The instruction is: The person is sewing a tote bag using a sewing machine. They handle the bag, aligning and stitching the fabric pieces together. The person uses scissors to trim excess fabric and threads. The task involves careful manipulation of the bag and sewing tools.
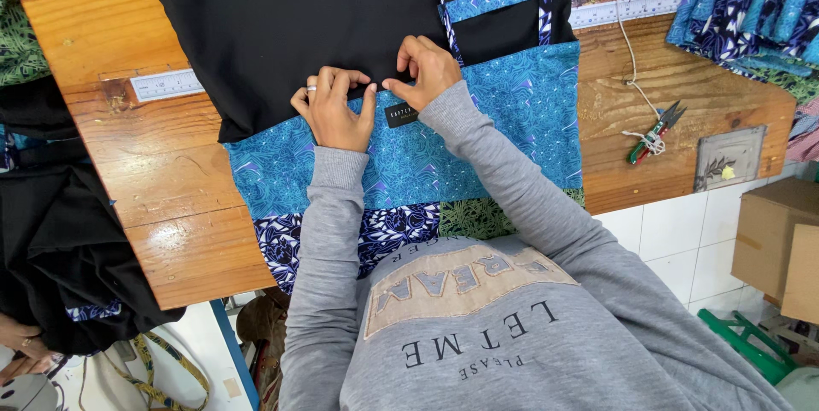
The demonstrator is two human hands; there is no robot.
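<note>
Patchwork bag [409, 121]: soft, light, limp cloth; likely slides on wood.
Left hand [334, 108]: fingertips pinching black panel's seam edge.
Right hand [429, 69]: pinching same edge above small black label [401, 114].
Best hold: seams.

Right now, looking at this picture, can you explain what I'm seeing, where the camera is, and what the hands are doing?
There is one picture, taken by a camera worn on a person's head, looking down past their grey sweatshirt. No machine is involved, just two bare hands. The left hand and right hand press on a patchwork cloth piece of black and blue patterned fabric, pinching near a small black label. The cloth lies on a wooden table. Also there: a ruler strip, red and green thread snips tied to a white cord, and folded blue fabrics at the far right.
</note>
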